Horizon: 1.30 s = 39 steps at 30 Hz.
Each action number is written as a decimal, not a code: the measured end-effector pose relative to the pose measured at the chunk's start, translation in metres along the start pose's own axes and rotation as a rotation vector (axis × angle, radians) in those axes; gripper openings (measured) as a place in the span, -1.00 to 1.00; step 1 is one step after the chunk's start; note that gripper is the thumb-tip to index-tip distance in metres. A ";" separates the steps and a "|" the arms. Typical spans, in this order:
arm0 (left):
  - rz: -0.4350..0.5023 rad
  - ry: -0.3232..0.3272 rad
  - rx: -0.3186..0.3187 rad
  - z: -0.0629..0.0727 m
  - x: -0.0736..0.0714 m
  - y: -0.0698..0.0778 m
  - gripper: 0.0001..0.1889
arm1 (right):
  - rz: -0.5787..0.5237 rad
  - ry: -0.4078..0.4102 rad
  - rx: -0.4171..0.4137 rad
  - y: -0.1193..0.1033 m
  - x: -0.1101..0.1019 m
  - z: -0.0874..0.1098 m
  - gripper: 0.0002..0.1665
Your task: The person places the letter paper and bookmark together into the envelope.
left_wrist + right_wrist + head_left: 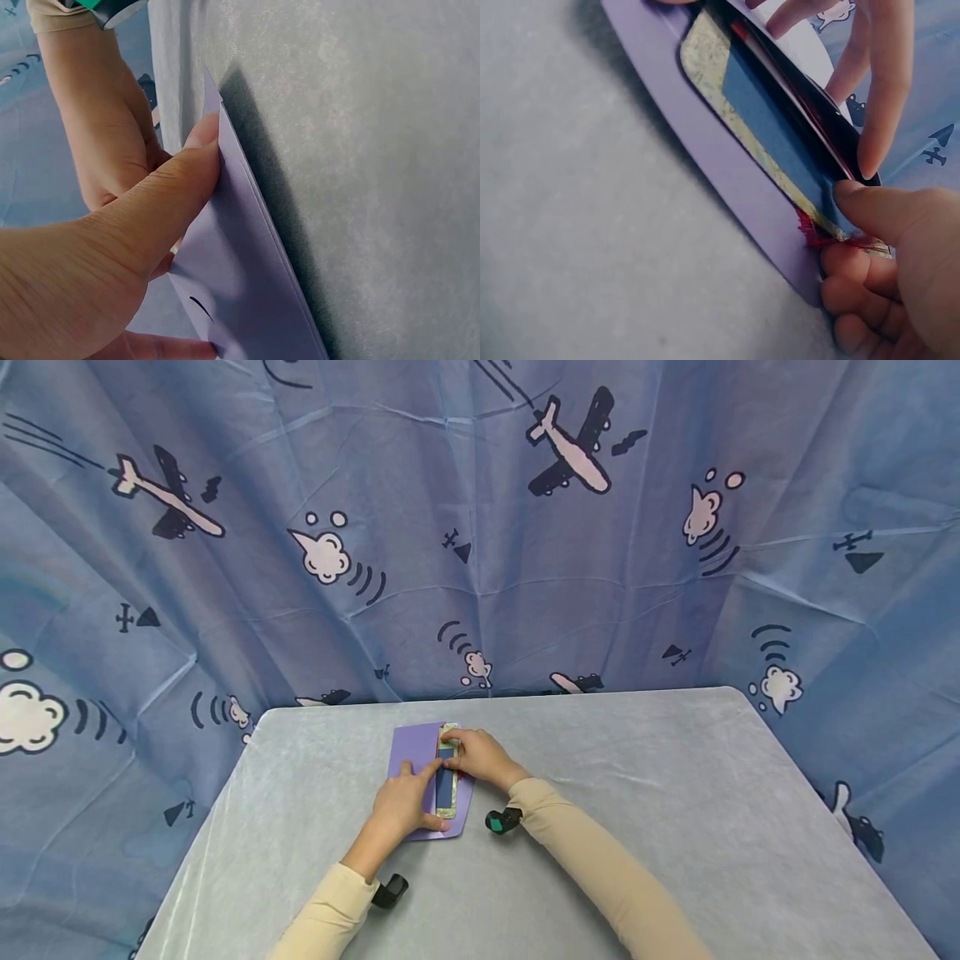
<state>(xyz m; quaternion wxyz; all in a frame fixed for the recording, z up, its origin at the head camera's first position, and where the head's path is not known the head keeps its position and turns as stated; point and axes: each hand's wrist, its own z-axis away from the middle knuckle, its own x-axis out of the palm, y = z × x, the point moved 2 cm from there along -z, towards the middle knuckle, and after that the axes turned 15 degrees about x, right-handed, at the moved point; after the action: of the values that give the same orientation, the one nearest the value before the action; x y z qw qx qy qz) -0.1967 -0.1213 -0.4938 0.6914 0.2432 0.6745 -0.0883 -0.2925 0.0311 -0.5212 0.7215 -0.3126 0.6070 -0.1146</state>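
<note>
A purple folder (412, 745) lies on the table, with a narrow bookmark (446, 790) along its right half. The bookmark has a blue middle and a yellow patterned border; a red tassel (810, 229) shows by its far end. My left hand (401, 802) spreads over the folder, its thumb pressing near the folder's near edge. Its index fingertip touches a dark strip (821, 109) standing beside the bookmark; what that strip is, I cannot tell. At the far end, my right hand (483, 757) pinches the bookmark, thumb on top and curled fingers beneath.
The table (637, 793) has a pale grey cloth cover. Behind it hangs a blue curtain (412, 635) printed with planes and clouds. Each wrist wears a small black camera, the left one (391, 891) and the right one (503, 821).
</note>
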 end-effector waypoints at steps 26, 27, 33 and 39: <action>0.001 -0.026 -0.010 -0.001 0.002 0.001 0.15 | -0.051 -0.025 0.005 0.022 -0.009 0.008 -0.26; 0.001 -0.025 -0.010 0.000 0.002 0.001 0.15 | -0.047 -0.034 0.004 0.021 -0.010 0.008 -0.24; -0.003 -0.011 -0.001 0.000 0.000 0.001 0.16 | -0.037 -0.058 0.013 0.021 -0.008 0.009 -0.17; -0.003 -0.014 -0.002 0.001 -0.001 0.003 0.16 | -0.022 -0.051 0.026 0.022 -0.006 0.006 -0.13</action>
<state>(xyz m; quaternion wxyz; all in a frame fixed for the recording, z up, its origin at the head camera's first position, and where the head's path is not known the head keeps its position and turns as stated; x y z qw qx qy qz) -0.1949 -0.1197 -0.4922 0.6963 0.2409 0.6700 -0.0908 -0.2926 0.0535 -0.5296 0.7396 -0.3127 0.5833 -0.1225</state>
